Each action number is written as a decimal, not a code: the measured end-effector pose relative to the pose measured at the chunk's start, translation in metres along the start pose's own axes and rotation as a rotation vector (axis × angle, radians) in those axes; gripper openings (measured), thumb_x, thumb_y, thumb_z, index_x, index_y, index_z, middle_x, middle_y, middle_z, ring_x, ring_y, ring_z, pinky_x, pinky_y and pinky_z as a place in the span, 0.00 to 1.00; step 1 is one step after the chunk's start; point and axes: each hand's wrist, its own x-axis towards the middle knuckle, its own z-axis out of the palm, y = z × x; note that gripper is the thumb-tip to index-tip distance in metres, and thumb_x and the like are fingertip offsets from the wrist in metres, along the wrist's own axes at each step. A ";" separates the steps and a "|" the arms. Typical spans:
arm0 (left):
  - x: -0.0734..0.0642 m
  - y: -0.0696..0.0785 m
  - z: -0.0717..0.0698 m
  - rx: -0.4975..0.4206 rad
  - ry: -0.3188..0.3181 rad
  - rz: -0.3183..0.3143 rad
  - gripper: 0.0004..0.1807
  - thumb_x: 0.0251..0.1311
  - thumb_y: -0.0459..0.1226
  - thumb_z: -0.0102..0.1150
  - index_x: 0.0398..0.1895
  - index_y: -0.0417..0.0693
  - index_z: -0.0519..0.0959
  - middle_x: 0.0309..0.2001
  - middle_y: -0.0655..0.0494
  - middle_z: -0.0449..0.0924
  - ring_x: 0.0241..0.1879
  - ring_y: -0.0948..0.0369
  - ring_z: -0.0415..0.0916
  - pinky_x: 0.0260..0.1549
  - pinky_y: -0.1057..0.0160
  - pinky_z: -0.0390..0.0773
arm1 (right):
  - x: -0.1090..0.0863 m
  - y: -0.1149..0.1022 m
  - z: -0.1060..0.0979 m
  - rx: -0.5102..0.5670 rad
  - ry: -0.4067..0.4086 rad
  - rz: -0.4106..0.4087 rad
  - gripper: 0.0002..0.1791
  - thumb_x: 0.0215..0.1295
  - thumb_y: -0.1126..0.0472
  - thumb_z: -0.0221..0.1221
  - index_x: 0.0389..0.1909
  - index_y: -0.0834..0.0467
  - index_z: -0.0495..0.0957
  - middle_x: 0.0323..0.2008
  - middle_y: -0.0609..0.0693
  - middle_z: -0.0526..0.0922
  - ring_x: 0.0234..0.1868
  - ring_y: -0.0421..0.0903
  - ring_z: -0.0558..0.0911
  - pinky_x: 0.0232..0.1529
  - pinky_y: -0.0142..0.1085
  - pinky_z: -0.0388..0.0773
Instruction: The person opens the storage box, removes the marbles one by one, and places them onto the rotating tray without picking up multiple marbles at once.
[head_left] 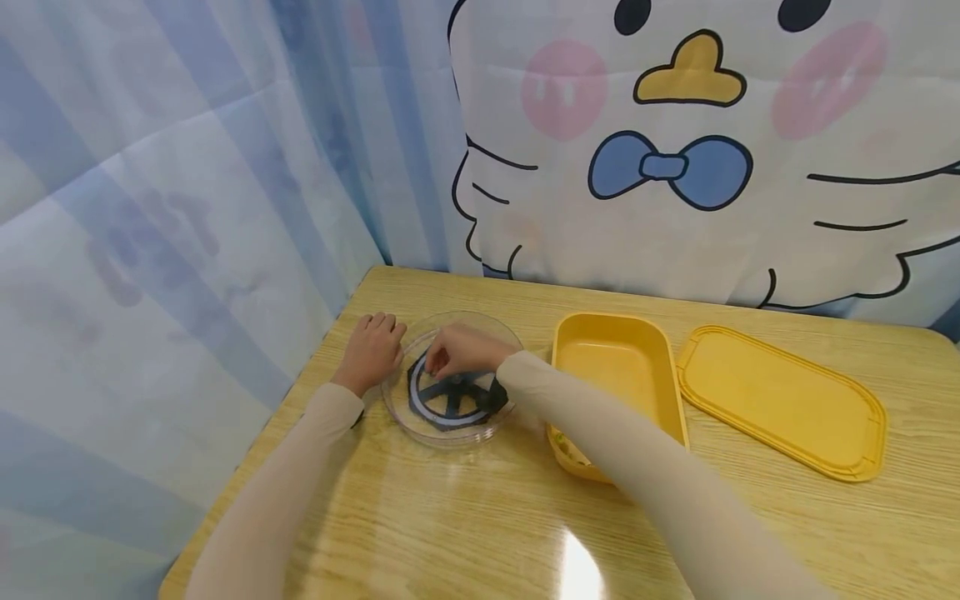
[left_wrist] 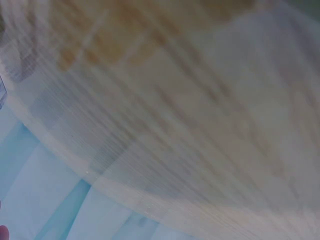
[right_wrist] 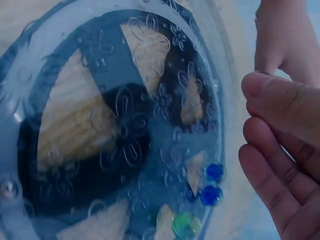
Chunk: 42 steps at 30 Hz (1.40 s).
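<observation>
A clear round bowl with an embossed flower pattern holds blue beads and a green bead. A dark wheel-like shape with a pale ring shows through its base. My right hand is over the bowl, its fingers loosely bent and the thumb close to the index finger; no object shows between them. Beside the bowl's left rim is my left hand, fingers bent and fingertips hidden, so its grip on the rim is unclear. The left wrist view is blurred, with a see-through surface filling it.
Right of the bowl stands a yellow rectangular box, with small yellowish pieces at its near left corner, partly under my right sleeve. A yellow lid lies flat farther right. Patterned curtains border the wooden table behind and on the left.
</observation>
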 end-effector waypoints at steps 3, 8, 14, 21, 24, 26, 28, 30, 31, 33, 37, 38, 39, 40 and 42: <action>0.000 0.001 0.000 0.006 0.007 0.003 0.05 0.57 0.34 0.56 0.34 0.41 0.76 0.34 0.45 0.75 0.37 0.50 0.73 0.44 0.52 0.72 | 0.004 0.000 0.004 -0.016 -0.012 0.011 0.05 0.54 0.66 0.65 0.33 0.61 0.85 0.34 0.52 0.87 0.33 0.41 0.83 0.34 0.25 0.77; 0.000 0.001 0.000 0.012 0.004 0.003 0.04 0.58 0.34 0.54 0.34 0.41 0.76 0.34 0.45 0.75 0.37 0.51 0.73 0.45 0.53 0.72 | 0.009 0.002 0.010 -0.058 -0.008 -0.010 0.05 0.53 0.68 0.65 0.32 0.62 0.85 0.33 0.53 0.87 0.33 0.42 0.84 0.34 0.24 0.77; -0.001 0.001 0.001 0.013 -0.004 0.001 0.04 0.58 0.34 0.55 0.33 0.41 0.75 0.34 0.46 0.74 0.37 0.51 0.73 0.44 0.52 0.72 | 0.010 -0.001 0.014 -0.074 -0.029 0.018 0.06 0.53 0.70 0.65 0.33 0.64 0.85 0.34 0.54 0.87 0.35 0.45 0.84 0.36 0.26 0.78; -0.001 0.001 0.001 0.011 -0.002 0.002 0.05 0.56 0.34 0.58 0.33 0.41 0.75 0.34 0.46 0.74 0.37 0.51 0.73 0.45 0.52 0.72 | 0.010 -0.002 0.015 -0.094 -0.033 0.033 0.07 0.53 0.70 0.65 0.34 0.63 0.85 0.35 0.53 0.86 0.36 0.45 0.84 0.37 0.27 0.78; -0.001 0.001 0.001 0.004 0.003 0.003 0.05 0.56 0.34 0.59 0.33 0.41 0.75 0.34 0.46 0.74 0.37 0.51 0.72 0.45 0.52 0.72 | 0.011 -0.002 0.016 -0.097 -0.032 0.035 0.07 0.54 0.69 0.65 0.34 0.63 0.85 0.35 0.53 0.86 0.36 0.45 0.84 0.37 0.27 0.78; -0.001 0.000 0.001 0.003 0.002 0.002 0.05 0.55 0.34 0.59 0.33 0.41 0.75 0.34 0.46 0.74 0.37 0.51 0.72 0.45 0.52 0.72 | 0.012 -0.001 0.016 -0.099 -0.029 0.030 0.06 0.53 0.70 0.65 0.34 0.63 0.85 0.35 0.53 0.86 0.36 0.45 0.84 0.36 0.27 0.78; -0.001 0.000 0.001 0.002 -0.003 0.001 0.05 0.56 0.34 0.59 0.33 0.41 0.75 0.34 0.46 0.74 0.37 0.51 0.72 0.45 0.52 0.72 | 0.012 0.000 0.016 -0.100 -0.028 0.026 0.06 0.53 0.70 0.65 0.34 0.62 0.85 0.34 0.53 0.86 0.35 0.45 0.84 0.36 0.27 0.78; -0.001 0.000 0.001 -0.002 -0.009 0.000 0.05 0.56 0.34 0.58 0.33 0.41 0.75 0.34 0.45 0.74 0.37 0.51 0.72 0.45 0.52 0.72 | 0.012 0.000 0.016 -0.102 -0.028 0.022 0.06 0.53 0.70 0.65 0.34 0.62 0.85 0.34 0.53 0.87 0.35 0.45 0.84 0.36 0.27 0.77; -0.001 0.000 0.001 -0.003 -0.011 -0.001 0.05 0.56 0.34 0.58 0.33 0.41 0.75 0.34 0.45 0.74 0.37 0.50 0.72 0.45 0.52 0.72 | 0.012 0.001 0.016 -0.101 -0.027 0.021 0.06 0.53 0.70 0.65 0.34 0.62 0.85 0.34 0.53 0.87 0.35 0.45 0.84 0.35 0.27 0.77; 0.000 0.000 0.001 -0.007 -0.017 -0.002 0.04 0.57 0.34 0.56 0.33 0.41 0.75 0.34 0.45 0.74 0.37 0.50 0.72 0.45 0.52 0.72 | 0.012 0.001 0.016 -0.098 -0.028 0.022 0.06 0.53 0.70 0.65 0.34 0.62 0.85 0.34 0.53 0.87 0.35 0.45 0.84 0.35 0.27 0.77; 0.000 -0.001 0.002 -0.009 -0.024 -0.002 0.04 0.58 0.34 0.55 0.33 0.41 0.75 0.34 0.46 0.74 0.37 0.51 0.72 0.45 0.51 0.72 | 0.012 0.002 0.016 -0.090 -0.032 0.024 0.07 0.53 0.69 0.65 0.34 0.62 0.85 0.34 0.53 0.87 0.35 0.44 0.84 0.35 0.26 0.78; 0.000 -0.001 0.002 -0.011 -0.021 -0.002 0.04 0.57 0.34 0.56 0.33 0.41 0.75 0.34 0.46 0.74 0.37 0.50 0.72 0.45 0.51 0.72 | 0.012 0.002 0.016 -0.084 -0.034 0.027 0.07 0.52 0.69 0.65 0.34 0.62 0.85 0.34 0.53 0.86 0.35 0.44 0.84 0.35 0.26 0.78; 0.000 -0.001 0.002 -0.010 -0.018 0.000 0.04 0.57 0.34 0.57 0.33 0.41 0.75 0.33 0.46 0.74 0.36 0.51 0.72 0.44 0.51 0.72 | 0.012 0.002 0.016 -0.079 -0.036 0.030 0.07 0.52 0.69 0.66 0.34 0.62 0.85 0.35 0.53 0.86 0.35 0.44 0.84 0.35 0.27 0.78; 0.000 -0.001 0.002 -0.011 -0.011 0.002 0.04 0.56 0.34 0.58 0.33 0.41 0.75 0.33 0.46 0.74 0.36 0.51 0.72 0.44 0.51 0.72 | 0.012 0.002 0.015 -0.076 -0.036 0.033 0.07 0.52 0.69 0.66 0.35 0.62 0.85 0.35 0.53 0.86 0.35 0.44 0.84 0.36 0.27 0.78; -0.001 -0.001 0.001 -0.009 0.001 0.006 0.05 0.55 0.34 0.59 0.32 0.41 0.75 0.33 0.46 0.74 0.36 0.51 0.72 0.44 0.52 0.72 | 0.012 0.002 0.015 -0.070 -0.038 0.038 0.08 0.52 0.69 0.66 0.35 0.61 0.85 0.35 0.52 0.86 0.35 0.44 0.83 0.36 0.27 0.78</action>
